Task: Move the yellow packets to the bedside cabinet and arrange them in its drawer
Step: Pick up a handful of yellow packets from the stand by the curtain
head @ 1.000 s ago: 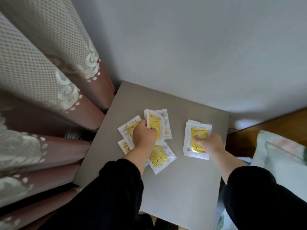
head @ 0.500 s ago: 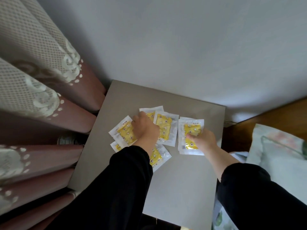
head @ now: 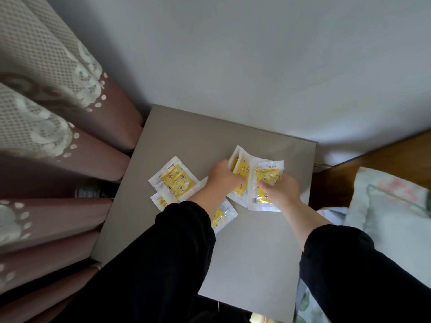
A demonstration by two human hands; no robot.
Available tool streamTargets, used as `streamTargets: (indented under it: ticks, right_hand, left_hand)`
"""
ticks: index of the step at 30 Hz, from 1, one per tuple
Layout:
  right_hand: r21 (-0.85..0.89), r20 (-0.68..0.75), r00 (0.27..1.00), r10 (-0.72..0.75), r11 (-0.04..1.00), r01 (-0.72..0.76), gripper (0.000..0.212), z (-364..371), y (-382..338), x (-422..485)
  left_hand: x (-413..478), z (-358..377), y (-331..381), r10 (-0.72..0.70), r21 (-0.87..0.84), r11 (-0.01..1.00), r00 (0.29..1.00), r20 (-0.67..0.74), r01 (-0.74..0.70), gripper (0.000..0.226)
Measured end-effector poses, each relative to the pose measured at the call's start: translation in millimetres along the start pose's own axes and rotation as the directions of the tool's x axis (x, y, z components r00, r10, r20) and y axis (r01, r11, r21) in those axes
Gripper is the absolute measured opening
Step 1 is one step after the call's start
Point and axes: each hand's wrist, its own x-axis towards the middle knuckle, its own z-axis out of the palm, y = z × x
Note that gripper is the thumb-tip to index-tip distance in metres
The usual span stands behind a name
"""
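Fingers [head: 219,165] of my left hand [head: 221,180] curl round a fanned pair of yellow packets [head: 241,164] at centre frame. My right hand [head: 281,191] pinches a single packet [head: 267,178] just beside them, edges touching. I judge I'm gathering them into one bundle for carrying. The loose packets [head: 178,180] lie left of centre on the cabinet top [head: 245,252]; its drawer is out of view.
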Motion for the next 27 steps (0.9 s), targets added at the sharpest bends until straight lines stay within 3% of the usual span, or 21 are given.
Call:
streamTargets:
  ticks: [5,9,12,15,18,21,24,27]
  right_hand:
    - [0.011,0.007,1.0,0.004,1.0,-0.004,0.049,6,9,6]
    - [-0.01,-0.012,1.0,0.009,1.0,-0.009,0.042,0,-4,-6]
    - [-0.057,0.01,1.0,-0.009,0.998,0.01,0.023,-6,-13,-19]
    - [-0.066,0.071,0.997,-0.023,0.997,0.027,0.043,-10,-25,-36]
    - [0.134,0.087,0.996,0.017,0.991,-0.029,0.032,-11,-42,-55]
    - [0.359,0.228,0.973,0.033,0.926,-0.116,0.018,0,-62,-79]
    - [0.175,0.35,0.937,0.007,0.982,-0.073,0.023,32,-71,-91]
    - [-0.211,0.197,0.977,-0.076,0.97,0.118,0.04,67,-71,-97]
  left_hand:
    - [-14,0,-11,0.005,-0.157,0.987,0.992,-0.129,-0.025,0.021]
    - [-39,-39,-30,-0.03,-0.376,0.925,0.97,-0.239,-0.064,0.019]
    - [-58,-83,-63,-0.131,-0.531,0.846,0.942,-0.309,-0.057,0.02]
    - [-75,-116,-108,-0.265,-0.608,0.793,0.88,-0.393,-0.032,0.021]
    - [-92,-127,-143,-0.369,-0.681,0.732,0.844,-0.389,0.006,0.022]
    - [-105,-121,-165,-0.422,-0.732,0.678,0.85,-0.316,0.065,0.02]
    - [-114,-108,-176,-0.438,-0.78,0.621,0.86,-0.261,0.079,0.021]
    - [-119,-99,-182,-0.45,-0.784,0.617,0.848,-0.28,0.069,0.02]
